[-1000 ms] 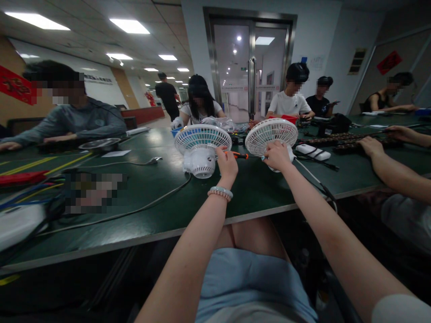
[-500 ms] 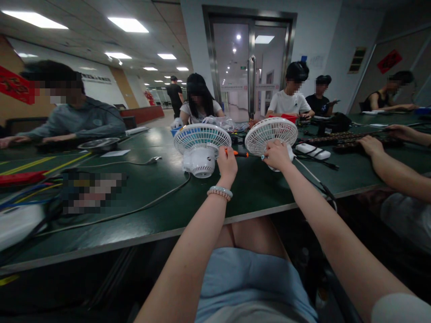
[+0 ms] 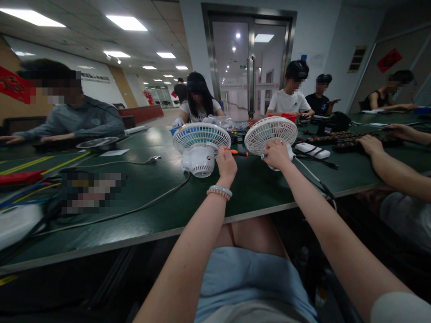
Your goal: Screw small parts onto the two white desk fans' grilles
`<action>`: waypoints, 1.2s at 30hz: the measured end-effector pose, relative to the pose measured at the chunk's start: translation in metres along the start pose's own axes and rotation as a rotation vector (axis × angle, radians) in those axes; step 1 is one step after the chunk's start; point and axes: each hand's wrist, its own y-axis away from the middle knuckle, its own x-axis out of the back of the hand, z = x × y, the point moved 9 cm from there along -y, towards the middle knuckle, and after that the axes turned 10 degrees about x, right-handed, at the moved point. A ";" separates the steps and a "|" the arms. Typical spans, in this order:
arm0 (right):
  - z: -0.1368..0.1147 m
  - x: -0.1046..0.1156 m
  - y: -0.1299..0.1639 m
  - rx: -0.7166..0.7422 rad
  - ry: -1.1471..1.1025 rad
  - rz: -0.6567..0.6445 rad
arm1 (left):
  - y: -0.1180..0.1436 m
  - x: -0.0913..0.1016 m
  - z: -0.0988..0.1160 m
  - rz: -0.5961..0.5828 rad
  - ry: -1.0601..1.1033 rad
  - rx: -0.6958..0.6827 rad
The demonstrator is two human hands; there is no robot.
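Two small white fans are stood side by side toward the far middle of the green tabletop (image 3: 141, 220). The left fan (image 3: 201, 148) is turned with its round grille up and its motor housing toward the near edge; the right fan (image 3: 270, 134) is set just beside it, tilted the same way. The left hand (image 3: 226, 164) is closed against the right side of the left fan, a bead bracelet (image 3: 219, 192) being worn at the wrist. An orange-handled screwdriver (image 3: 237, 153) is seen lying between the two fans, at the top of that hand; whether it is gripped cannot be told. The right hand (image 3: 276, 154) is clamped on the lower rim of the right fan. A dark cable (image 3: 158, 197) is laid across the tabletop from the left fan toward the left edge. A white power adapter (image 3: 312, 151) is placed just right of the right fan. Other people are seated along the far and right edges, a neighbour's arm (image 3: 387, 166) being rested on the right corner
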 end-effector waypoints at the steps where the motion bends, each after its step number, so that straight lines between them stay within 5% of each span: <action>1: 0.000 0.001 0.000 0.000 -0.002 0.006 | 0.000 0.000 0.000 0.007 -0.015 -0.006; 36: 0.000 0.001 0.001 0.005 0.008 0.001 | -0.001 0.000 0.003 0.045 -0.153 -0.032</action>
